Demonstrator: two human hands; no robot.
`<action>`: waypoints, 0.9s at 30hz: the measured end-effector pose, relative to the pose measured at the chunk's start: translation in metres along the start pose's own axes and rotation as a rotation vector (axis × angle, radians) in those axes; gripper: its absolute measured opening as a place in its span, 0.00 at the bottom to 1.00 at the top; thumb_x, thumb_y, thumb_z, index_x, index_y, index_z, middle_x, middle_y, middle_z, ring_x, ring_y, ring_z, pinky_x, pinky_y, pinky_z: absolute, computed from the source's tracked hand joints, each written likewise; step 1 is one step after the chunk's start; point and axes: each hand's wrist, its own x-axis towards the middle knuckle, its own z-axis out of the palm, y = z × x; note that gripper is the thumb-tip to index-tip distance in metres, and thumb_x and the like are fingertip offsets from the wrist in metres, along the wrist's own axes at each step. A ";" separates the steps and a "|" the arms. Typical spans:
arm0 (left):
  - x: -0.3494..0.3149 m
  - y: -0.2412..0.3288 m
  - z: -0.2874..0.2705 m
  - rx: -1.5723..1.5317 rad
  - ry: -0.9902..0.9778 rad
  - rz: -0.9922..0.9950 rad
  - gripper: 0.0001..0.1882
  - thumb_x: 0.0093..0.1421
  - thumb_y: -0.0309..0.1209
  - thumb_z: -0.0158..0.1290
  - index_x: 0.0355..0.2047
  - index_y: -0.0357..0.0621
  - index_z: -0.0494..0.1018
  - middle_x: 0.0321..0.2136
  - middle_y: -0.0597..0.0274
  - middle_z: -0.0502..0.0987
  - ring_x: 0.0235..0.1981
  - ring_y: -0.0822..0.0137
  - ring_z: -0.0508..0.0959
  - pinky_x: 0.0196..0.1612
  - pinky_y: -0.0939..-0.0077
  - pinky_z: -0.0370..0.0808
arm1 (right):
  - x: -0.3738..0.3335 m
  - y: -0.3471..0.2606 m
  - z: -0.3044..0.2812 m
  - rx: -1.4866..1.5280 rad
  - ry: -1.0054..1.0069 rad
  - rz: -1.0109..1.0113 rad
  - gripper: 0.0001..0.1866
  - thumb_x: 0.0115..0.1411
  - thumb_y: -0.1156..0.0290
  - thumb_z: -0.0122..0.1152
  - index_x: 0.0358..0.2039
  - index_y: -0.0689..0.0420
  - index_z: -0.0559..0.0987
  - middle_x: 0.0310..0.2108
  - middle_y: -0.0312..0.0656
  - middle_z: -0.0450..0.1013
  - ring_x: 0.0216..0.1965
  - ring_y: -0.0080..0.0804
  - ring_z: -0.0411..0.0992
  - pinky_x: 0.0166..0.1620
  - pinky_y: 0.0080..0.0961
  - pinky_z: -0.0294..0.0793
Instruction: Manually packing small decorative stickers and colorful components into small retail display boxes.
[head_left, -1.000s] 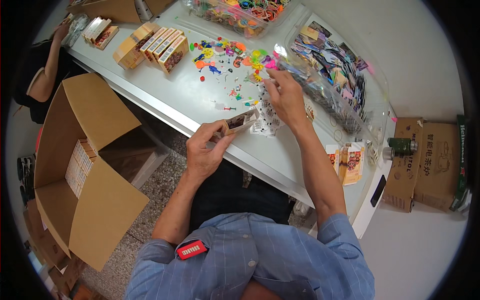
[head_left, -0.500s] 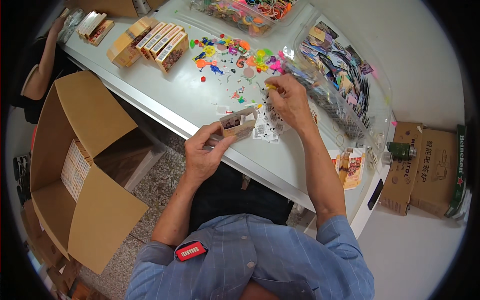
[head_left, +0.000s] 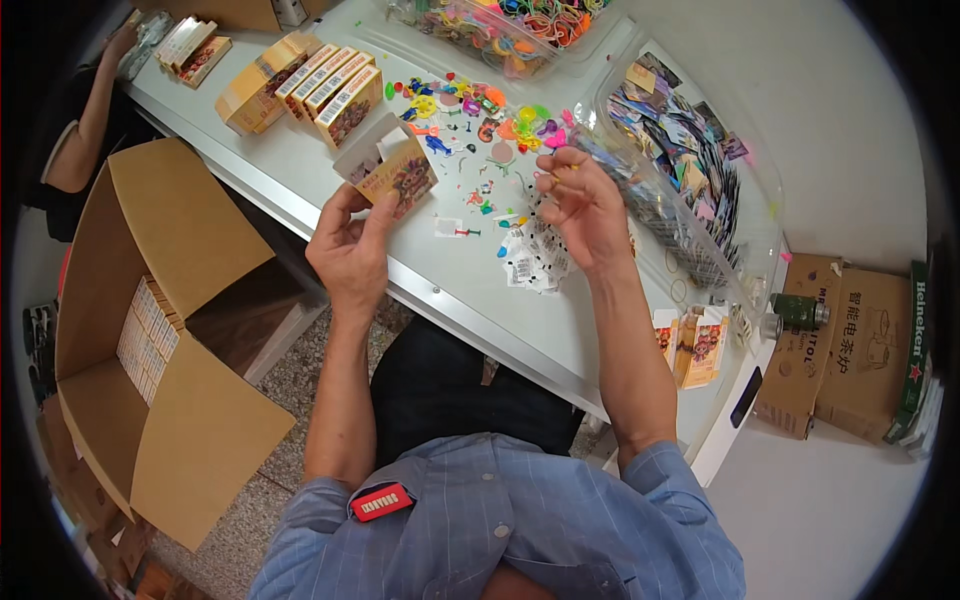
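My left hand (head_left: 350,250) grips a small printed carton (head_left: 405,180) from below, tilted, its top flaps up and some pale contents showing inside. To the right, my right hand (head_left: 585,210) is raised over the table with its fingers curled. A bit of yellow shows between those fingers; its shape is mostly hidden. Small plastic toys (head_left: 525,125) in many colours lie scattered beyond both hands. Beside my right hand is a heap of white printed slips (head_left: 532,262) with black marks. A white slip with a small red and green piece (head_left: 458,229) lies between the hands.
Several filled cartons (head_left: 345,105) stand in a row at the back left. Clear bins hold cards (head_left: 690,150) and colourful bands (head_left: 555,30). Flattened cartons (head_left: 702,350) lie at the right. A large cardboard box (head_left: 215,400) with packed cartons stands left; another person's arm (head_left: 82,140) is beyond it.
My left hand has moved left and away from me with the carton, turning its printed face up. My right hand has shifted slightly right and rotated, fingers still curled.
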 end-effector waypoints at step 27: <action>-0.008 0.009 -0.013 0.121 -0.261 -0.185 0.21 0.59 0.23 0.65 0.54 0.36 0.77 0.40 0.61 0.82 0.38 0.75 0.79 0.40 0.80 0.79 | -0.008 -0.017 0.053 -0.920 -0.423 -0.593 0.06 0.58 0.75 0.70 0.37 0.59 0.87 0.23 0.31 0.74 0.26 0.18 0.65 0.30 0.19 0.64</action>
